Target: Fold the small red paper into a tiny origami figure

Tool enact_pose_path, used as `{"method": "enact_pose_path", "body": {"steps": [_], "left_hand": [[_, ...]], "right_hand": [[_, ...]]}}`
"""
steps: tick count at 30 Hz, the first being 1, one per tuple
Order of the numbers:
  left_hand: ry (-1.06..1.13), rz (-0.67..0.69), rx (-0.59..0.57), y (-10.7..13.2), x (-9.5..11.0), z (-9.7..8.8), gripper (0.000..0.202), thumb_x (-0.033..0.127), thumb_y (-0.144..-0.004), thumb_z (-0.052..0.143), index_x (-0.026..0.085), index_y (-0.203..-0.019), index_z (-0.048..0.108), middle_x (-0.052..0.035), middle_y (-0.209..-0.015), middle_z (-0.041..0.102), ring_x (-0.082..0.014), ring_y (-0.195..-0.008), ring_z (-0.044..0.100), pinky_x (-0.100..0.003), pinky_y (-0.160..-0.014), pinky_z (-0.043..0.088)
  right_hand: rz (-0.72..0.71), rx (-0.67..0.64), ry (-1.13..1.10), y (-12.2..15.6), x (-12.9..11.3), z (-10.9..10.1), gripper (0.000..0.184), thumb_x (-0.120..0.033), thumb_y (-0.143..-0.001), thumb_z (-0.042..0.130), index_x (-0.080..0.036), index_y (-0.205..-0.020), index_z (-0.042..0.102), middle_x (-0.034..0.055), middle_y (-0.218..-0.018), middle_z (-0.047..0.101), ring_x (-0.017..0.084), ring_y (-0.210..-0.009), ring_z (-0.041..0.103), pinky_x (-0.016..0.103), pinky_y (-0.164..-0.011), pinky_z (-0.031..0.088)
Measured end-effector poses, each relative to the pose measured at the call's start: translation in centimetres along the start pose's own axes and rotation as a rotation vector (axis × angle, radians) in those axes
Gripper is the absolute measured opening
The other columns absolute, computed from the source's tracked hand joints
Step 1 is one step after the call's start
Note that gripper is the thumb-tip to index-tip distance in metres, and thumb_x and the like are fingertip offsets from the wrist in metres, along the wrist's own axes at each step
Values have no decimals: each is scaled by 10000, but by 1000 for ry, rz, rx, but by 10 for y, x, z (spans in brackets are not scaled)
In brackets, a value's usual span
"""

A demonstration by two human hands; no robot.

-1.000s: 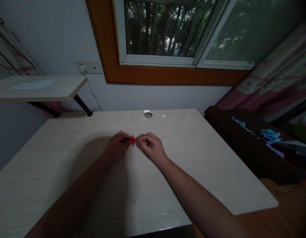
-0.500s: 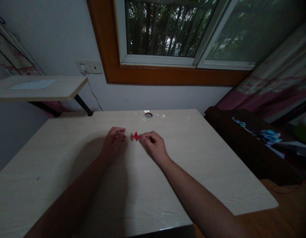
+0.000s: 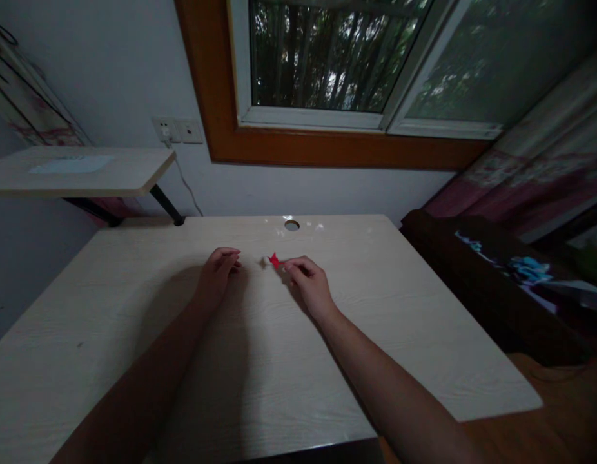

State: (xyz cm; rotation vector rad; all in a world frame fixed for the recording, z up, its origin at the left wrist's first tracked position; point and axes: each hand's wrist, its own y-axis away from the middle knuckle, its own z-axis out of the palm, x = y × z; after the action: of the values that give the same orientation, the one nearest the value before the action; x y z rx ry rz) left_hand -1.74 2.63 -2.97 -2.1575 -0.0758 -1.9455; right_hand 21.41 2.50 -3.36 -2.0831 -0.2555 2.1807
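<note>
A small red origami figure (image 3: 274, 260) with pointed tips, crane-like in outline, is held just above the table. The thumb and fingers of my right hand (image 3: 308, 282) pinch its right end, and the rest of it sticks out to the left. My left hand (image 3: 218, 274) is to the left of the figure, apart from it. Its fingers are loosely curved and parted, and nothing shows between them. Both forearms reach in from the near side.
The pale wooden table (image 3: 376, 361) has a round cable hole (image 3: 292, 225) at its far edge. At the left a raised shelf (image 3: 148, 174) stands on dark legs. A dark wooden unit (image 3: 472, 283) with blue items on it is at the right, below the curtain.
My right hand has moved slightly right with the red origami figure, which has turned and tilted. My left hand has drawn back a little to the left, widening the gap.
</note>
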Motion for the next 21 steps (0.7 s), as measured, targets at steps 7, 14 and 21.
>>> {"method": "enact_pose_path", "body": {"steps": [7, 14, 21], "left_hand": [[-40, 7, -21, 0, -4, 1, 262, 415, -860, 597, 181, -961, 659, -22, -802, 644, -154, -751, 616, -264, -695, 493], [-60, -5, -23, 0, -4, 1, 261, 416, -856, 595, 180, -941, 666, -16, -788, 641, -153, -743, 612, -272, -715, 488], [-80, -9, -7, 1, -1, 4, 265, 421, -847, 594, 178, -926, 664, -15, -770, 636, -158, -744, 604, -277, -727, 480]], "right_hand": [[-85, 3, 144, 3, -4, -3, 179, -383, -866, 676, -218, -880, 743, 18, -832, 643, 139, -647, 531, 256, -600, 426], [-229, 1, 363, 5, -12, -6, 137, -299, -894, 640, -217, -887, 749, 24, -853, 661, 156, -722, 567, 270, -669, 430], [-284, 8, 464, 3, -18, -8, 103, -231, -875, 647, -213, -852, 746, -1, -765, 625, 138, -649, 536, 257, -614, 397]]}}
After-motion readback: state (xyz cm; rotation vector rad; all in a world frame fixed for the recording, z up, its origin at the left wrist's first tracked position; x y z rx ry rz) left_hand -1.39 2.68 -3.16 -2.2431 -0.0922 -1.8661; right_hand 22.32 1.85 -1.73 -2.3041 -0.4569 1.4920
